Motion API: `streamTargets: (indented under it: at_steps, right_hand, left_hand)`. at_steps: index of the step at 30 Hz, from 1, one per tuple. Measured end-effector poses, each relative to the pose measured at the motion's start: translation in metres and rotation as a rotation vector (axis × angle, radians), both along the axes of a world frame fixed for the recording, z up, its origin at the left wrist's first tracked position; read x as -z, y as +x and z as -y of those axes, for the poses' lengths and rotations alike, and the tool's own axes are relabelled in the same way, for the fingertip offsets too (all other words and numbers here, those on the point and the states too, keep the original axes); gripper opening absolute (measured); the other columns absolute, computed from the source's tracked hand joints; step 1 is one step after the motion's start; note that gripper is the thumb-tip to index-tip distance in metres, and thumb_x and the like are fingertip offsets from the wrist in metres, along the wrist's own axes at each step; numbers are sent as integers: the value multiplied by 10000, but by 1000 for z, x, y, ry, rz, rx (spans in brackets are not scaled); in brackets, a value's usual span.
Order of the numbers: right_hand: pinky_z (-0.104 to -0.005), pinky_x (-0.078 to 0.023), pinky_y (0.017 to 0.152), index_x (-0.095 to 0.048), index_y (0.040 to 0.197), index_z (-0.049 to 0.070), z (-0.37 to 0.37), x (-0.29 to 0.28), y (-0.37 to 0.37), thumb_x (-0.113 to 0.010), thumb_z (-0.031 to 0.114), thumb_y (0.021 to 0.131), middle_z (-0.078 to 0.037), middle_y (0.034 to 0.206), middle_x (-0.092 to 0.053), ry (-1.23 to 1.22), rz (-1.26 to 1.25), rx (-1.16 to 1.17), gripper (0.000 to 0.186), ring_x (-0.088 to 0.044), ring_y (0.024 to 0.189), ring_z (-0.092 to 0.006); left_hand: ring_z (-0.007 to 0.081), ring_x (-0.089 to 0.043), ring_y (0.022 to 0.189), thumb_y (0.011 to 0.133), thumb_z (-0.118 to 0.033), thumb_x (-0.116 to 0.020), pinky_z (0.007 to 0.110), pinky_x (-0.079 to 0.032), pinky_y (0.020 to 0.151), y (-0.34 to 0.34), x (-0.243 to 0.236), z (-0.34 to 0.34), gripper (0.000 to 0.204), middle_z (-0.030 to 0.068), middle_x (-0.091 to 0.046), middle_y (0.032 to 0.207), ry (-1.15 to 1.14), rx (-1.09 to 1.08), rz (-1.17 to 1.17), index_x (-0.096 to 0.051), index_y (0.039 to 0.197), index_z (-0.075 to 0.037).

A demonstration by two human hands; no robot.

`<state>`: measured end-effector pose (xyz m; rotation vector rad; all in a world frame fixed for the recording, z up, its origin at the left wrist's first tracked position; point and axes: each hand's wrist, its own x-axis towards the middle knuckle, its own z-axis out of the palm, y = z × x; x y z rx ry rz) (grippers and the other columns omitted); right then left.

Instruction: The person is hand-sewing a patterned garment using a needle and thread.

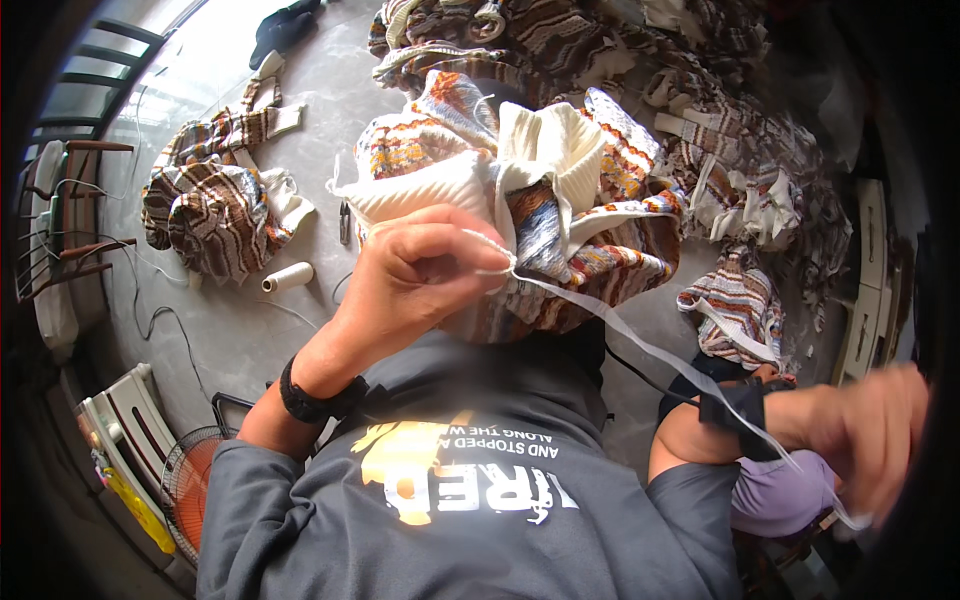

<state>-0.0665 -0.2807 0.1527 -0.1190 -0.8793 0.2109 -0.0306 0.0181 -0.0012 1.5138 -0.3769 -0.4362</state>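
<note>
My left hand (425,265) is closed in a pinch at the middle, in front of a patterned knit sweater (625,250). White yarn (640,335) loops at its fingertips and stretches as a thin, smeared line down to the right. At the far right, my right hand (880,440) is out to the side and blurred by motion, with the yarn's far part at its fingers. The sweater lies bunched before my body, its cream ribbed bands (550,150) uppermost. Brown, orange and blue patterns show on its folds.
Striped sweaters lie in a far heap (560,40), a right-hand heap (740,190) and a left pile (215,215). A white thread cone (288,278) and small dark snips (345,223) rest on the grey floor. A fan (195,485) stands lower left; a purple cloth-covered shape (785,495) sits lower right.
</note>
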Motion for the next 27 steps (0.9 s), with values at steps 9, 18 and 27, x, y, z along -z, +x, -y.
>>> streamTargets:
  at_steps: [9,18,27]
  right_hand:
    - [-324,-448,553,-682,901,17,-93,111,14,-727,-54,767,-98,737,-564,-1765,247,1128,158,-579,629,-222]
    - [-345,-464,562,-682,919,41,-97,115,14,-711,-60,752,-95,764,-547,-1845,300,1129,197,-596,640,-251]
    - [-348,-471,566,-680,920,28,-99,112,13,-708,-65,750,-102,762,-553,-1847,259,1123,196,-601,641,-261]
  left_hand:
    - [50,-591,802,797,17,-748,190,-453,654,-1,3,-1,138,1,-656,930,14,-34,39,-743,909,-63]
    - [44,-588,773,798,12,-747,186,-451,632,-2,5,-2,118,11,-669,930,6,-50,38,-742,896,-53]
    - [70,-624,804,797,29,-737,198,-478,653,-1,5,-2,121,37,-686,947,-15,-56,74,-740,894,-43]
